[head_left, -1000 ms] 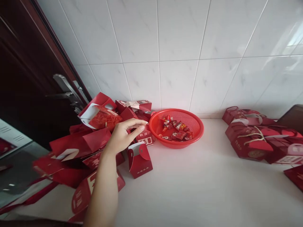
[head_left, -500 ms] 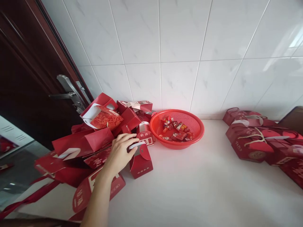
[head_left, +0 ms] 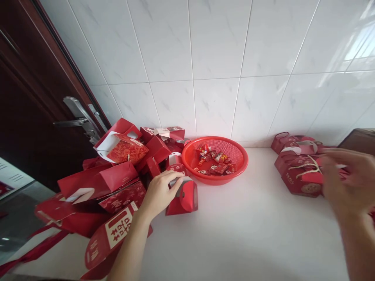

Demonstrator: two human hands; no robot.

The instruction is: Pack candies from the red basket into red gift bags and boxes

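My left hand (head_left: 160, 191) grips the top edge of a small red gift box (head_left: 185, 198) with a rounded flap, thumb on the near side. The box stands a little tilted on the white tabletop, just in front of a red plastic basket (head_left: 215, 179). Wrapped candies (head_left: 218, 168) lie in that basket. My right hand (head_left: 350, 181), smeared by motion, is over the right side beside several dark red gift boxes (head_left: 301, 183). Its fingers are too blurred to show whether they hold anything.
A loose heap of red boxes (head_left: 96, 179) fills the left side, next to a dark door (head_left: 26, 97) with a metal handle (head_left: 77, 117). White tiles (head_left: 216, 105) rise behind the table (head_left: 243, 234). A brown object (head_left: 361, 139) stands at the far right.
My right hand has come into view at the right. My left hand has moved slightly right with the small box, which has turned and tilted. The view has shifted a little.
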